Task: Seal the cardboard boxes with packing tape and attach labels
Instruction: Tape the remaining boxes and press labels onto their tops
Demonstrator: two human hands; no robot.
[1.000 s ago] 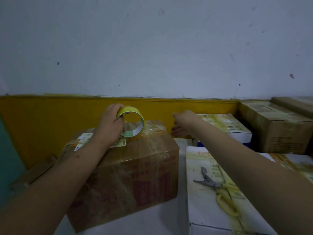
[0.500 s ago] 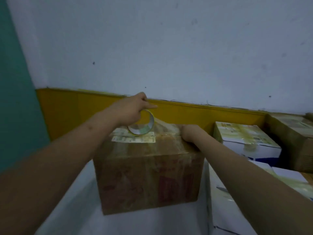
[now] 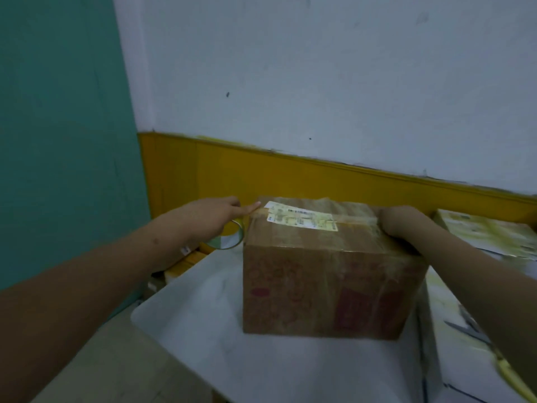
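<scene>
since 0.5 s ago the tape roll (image 3: 226, 235) has travelled off the cardboard box (image 3: 325, 274) top, past its left edge. left hand (image 3: 216, 215) grasps the roll, drawing tape taut; right hand (image 3: 399, 223) fingers curl over the right edge, bracing the box on the worktop (image 3: 232, 344).

A plain packing or storeroom corner. Taped cardboard boxes (image 3: 482, 237) crowd a white table (image 3: 261, 344) against a scuffed white wall (image 3: 319, 82) with a yellow dado (image 3: 203, 170).

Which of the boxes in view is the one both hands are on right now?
The brown cardboard box in the middle, the one with the label on top. The white boxes to its right are untouched.
</scene>
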